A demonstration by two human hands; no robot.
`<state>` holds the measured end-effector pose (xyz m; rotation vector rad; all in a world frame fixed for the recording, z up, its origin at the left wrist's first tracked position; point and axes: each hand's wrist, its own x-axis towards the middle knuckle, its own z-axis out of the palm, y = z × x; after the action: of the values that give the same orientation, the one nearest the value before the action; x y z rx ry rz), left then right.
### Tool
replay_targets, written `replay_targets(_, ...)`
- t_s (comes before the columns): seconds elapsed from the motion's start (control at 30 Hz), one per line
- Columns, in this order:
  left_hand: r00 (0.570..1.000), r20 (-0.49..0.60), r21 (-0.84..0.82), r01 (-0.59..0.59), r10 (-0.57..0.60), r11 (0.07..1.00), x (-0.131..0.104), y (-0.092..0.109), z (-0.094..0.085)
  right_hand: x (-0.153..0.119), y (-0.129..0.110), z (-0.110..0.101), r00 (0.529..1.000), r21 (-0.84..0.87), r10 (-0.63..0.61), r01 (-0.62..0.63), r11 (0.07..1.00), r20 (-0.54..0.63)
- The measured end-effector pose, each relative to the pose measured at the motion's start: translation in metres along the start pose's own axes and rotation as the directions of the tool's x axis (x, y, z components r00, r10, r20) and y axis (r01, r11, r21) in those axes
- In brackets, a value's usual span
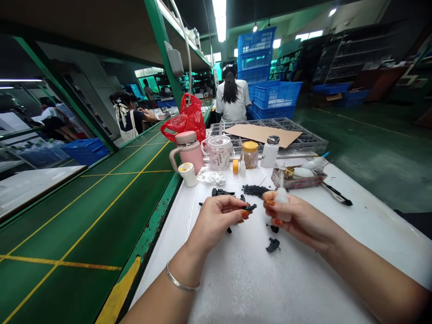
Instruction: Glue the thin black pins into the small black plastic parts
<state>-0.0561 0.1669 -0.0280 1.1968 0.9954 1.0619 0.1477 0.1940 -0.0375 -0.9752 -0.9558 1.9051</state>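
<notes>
My left hand (221, 216) pinches a small black part (250, 207) between thumb and fingertips above the white table (236, 279). To its right, my right hand (293, 216) is closed round a small translucent squeeze bottle (281, 198), its thin nozzle pointing up. The bottle and the black part are apart. Behind the hands lies a pile of tiny black pieces (254, 190). A curved black piece (272, 245) rests in front, with another dark piece (274, 228) just behind it. More black parts (222, 192) lie behind my left hand, partly hidden by it.
A pink mug (191, 155), plastic cup (219, 153), yellow-lidded jar (250, 155) and white bottle (270, 153) stand along the back. A small box (300, 181) sits back right. A green conveyor (111, 216) runs along the left. People work farther off.
</notes>
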Motion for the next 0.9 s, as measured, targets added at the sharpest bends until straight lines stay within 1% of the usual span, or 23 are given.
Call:
replay_targets(0.07, 0.998, 0.022, 0.031, -0.055, 0.054, 0.998, -0.001, 0.000, 0.001, 0.000, 0.003, 0.003, 0.997, -0.064, 0.047, -0.043, 0.997, 0.065)
replay_targets(0.17, 0.984, 0.062, 0.079, -0.171, 0.166, 0.982, -0.001, -0.001, 0.003, -0.002, 0.007, 0.004, 0.989, -0.120, 0.088, -0.073, 0.990, 0.120)
replay_targets(0.23, 0.978, 0.067, 0.118, -0.206, 0.199, 0.971, -0.001, -0.002, 0.004, -0.003, 0.009, 0.004, 0.981, -0.137, 0.106, -0.084, 0.987, 0.164)
replay_targets(0.37, 0.981, 0.068, 0.157, -0.190, 0.182, 0.969, 0.000, -0.004, 0.006, -0.003, 0.011, 0.005, 0.957, -0.121, 0.131, -0.103, 0.987, 0.258)
replay_targets(0.53, 0.984, 0.085, 0.148, -0.167, 0.155, 0.975, 0.001, -0.006, 0.007, -0.003, 0.012, 0.005, 0.949, -0.090, 0.138, -0.117, 0.989, 0.284)
replay_targets(0.6, 0.988, 0.092, 0.150, -0.134, 0.122, 0.980, 0.001, -0.008, 0.006, -0.003, 0.012, 0.006, 0.951, -0.085, 0.133, -0.114, 0.990, 0.280)
replay_targets(0.7, 0.992, 0.097, 0.145, -0.093, 0.080, 0.985, 0.002, -0.010, 0.004, -0.003, 0.012, 0.006, 0.965, -0.079, 0.101, -0.085, 0.993, 0.240)
replay_targets(0.8, 0.992, 0.106, 0.123, -0.079, 0.066, 0.989, 0.003, -0.010, 0.003, -0.004, 0.011, 0.007, 0.979, -0.096, 0.047, -0.028, 0.995, 0.200)
replay_targets(0.9, 0.994, 0.106, 0.108, -0.045, 0.033, 0.993, 0.003, -0.008, 0.002, -0.004, 0.010, 0.008, 0.982, -0.114, -0.017, 0.039, 0.993, 0.188)
